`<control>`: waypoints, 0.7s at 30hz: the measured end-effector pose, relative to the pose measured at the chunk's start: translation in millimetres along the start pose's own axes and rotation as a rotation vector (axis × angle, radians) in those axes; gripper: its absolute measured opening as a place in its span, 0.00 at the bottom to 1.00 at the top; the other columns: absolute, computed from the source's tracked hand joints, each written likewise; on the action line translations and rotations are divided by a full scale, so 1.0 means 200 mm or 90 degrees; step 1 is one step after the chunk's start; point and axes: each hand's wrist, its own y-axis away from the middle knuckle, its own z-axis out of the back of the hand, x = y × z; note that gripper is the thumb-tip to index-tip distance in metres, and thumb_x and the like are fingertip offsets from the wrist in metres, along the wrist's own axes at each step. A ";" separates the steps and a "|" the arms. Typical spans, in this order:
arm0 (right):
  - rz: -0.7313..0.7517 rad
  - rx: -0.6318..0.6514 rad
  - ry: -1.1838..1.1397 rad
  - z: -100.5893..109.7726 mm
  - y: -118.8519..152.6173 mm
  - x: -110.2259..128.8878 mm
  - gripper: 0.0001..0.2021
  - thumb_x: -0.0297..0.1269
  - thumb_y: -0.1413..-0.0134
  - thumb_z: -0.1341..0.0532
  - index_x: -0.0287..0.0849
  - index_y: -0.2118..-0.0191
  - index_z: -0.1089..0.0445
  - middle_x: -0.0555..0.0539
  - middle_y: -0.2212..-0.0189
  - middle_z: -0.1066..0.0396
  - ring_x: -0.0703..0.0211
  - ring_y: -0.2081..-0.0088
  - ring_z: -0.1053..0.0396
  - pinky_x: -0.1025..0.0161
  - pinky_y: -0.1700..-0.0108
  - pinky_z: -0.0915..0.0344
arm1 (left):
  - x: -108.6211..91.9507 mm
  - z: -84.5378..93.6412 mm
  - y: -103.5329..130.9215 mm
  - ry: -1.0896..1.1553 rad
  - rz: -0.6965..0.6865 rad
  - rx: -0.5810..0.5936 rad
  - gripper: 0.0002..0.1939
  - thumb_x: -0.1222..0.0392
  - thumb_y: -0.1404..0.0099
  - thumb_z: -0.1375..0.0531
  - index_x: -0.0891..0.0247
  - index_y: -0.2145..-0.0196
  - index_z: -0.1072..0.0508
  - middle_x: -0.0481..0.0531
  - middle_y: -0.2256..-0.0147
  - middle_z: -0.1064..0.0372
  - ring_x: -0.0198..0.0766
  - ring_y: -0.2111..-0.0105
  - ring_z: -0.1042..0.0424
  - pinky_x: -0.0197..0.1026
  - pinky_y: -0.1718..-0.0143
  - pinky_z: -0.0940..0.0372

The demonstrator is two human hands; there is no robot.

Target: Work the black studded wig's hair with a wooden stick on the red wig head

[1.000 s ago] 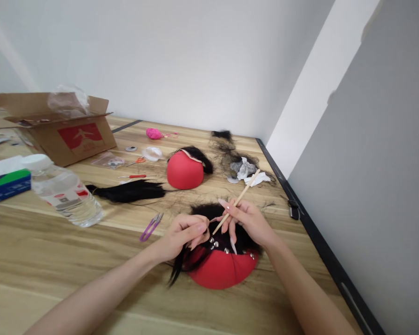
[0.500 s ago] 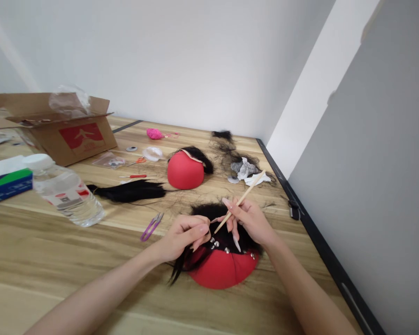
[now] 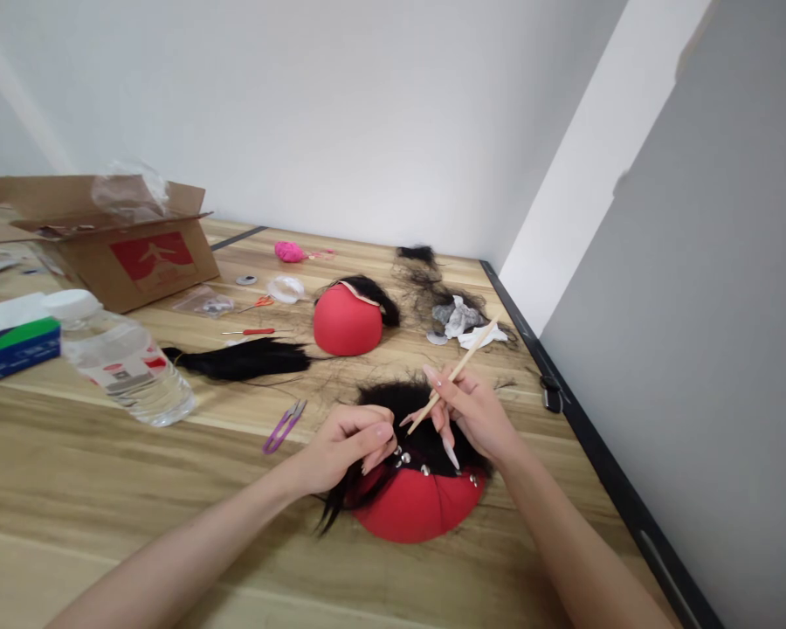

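Observation:
A red dome [image 3: 419,511] lies near the front of the table, its far part covered by black hair [image 3: 393,393]. Several silver pin heads [image 3: 425,470] line the edge between hair and red surface. My left hand [image 3: 357,444] is pinched on a lock of black hair at the dome's left side; loose strands hang below it. Between the fingers of my right hand [image 3: 468,411] is a thin wooden stick [image 3: 462,365], slanting down to the left, its dark tip just above the hair near my left fingertips.
Behind stands another red dome [image 3: 347,321] with black hair. Leftward are purple snips [image 3: 285,426], a hair bundle [image 3: 249,358], a water bottle [image 3: 127,367], a red-handled tool [image 3: 258,331] and a cardboard box [image 3: 137,262]. Crumpled tissue [image 3: 459,316] lies at the back right.
My right hand has shifted slightly right with the wooden stick, and the stick's tip has moved a little up and right. My left hand is almost unmoved.

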 end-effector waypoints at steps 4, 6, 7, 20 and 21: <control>0.020 -0.015 0.015 -0.01 0.01 0.04 0.20 0.51 0.45 0.33 0.42 0.72 0.38 0.56 0.85 0.29 0.70 0.89 0.36 0.73 0.84 0.42 | 0.00 -0.01 0.00 -0.012 -0.009 0.005 0.27 0.49 0.28 0.44 0.66 0.83 0.37 0.48 0.79 0.40 0.33 0.76 0.37 0.37 0.71 0.43; 0.027 -0.024 0.023 -0.01 0.02 0.05 0.19 0.52 0.46 0.33 0.42 0.71 0.36 0.56 0.84 0.30 0.70 0.88 0.36 0.73 0.84 0.41 | 0.00 -0.01 0.00 -0.015 -0.011 0.006 0.27 0.49 0.28 0.44 0.65 0.83 0.37 0.48 0.80 0.40 0.33 0.76 0.37 0.37 0.71 0.42; 0.028 -0.028 0.026 -0.01 0.02 0.05 0.19 0.52 0.46 0.33 0.42 0.70 0.35 0.56 0.84 0.30 0.71 0.88 0.37 0.73 0.83 0.41 | 0.00 -0.01 0.00 -0.015 -0.011 0.005 0.28 0.49 0.28 0.44 0.65 0.83 0.37 0.48 0.80 0.41 0.33 0.76 0.37 0.37 0.71 0.42; -0.056 -0.064 -0.046 -0.05 0.02 0.05 0.21 0.57 0.52 0.31 0.44 0.71 0.33 0.61 0.85 0.39 0.73 0.86 0.51 0.63 0.73 0.23 | -0.01 0.00 0.00 -0.048 -0.012 0.019 0.29 0.44 0.29 0.44 0.65 0.83 0.35 0.50 0.80 0.38 0.34 0.76 0.36 0.38 0.72 0.42; -0.059 -0.067 -0.056 -0.05 0.01 0.04 0.21 0.56 0.52 0.30 0.44 0.71 0.33 0.61 0.86 0.40 0.73 0.86 0.52 0.62 0.72 0.22 | -0.01 0.00 0.00 -0.051 -0.013 0.021 0.30 0.44 0.29 0.44 0.65 0.83 0.35 0.50 0.80 0.37 0.34 0.76 0.36 0.38 0.72 0.42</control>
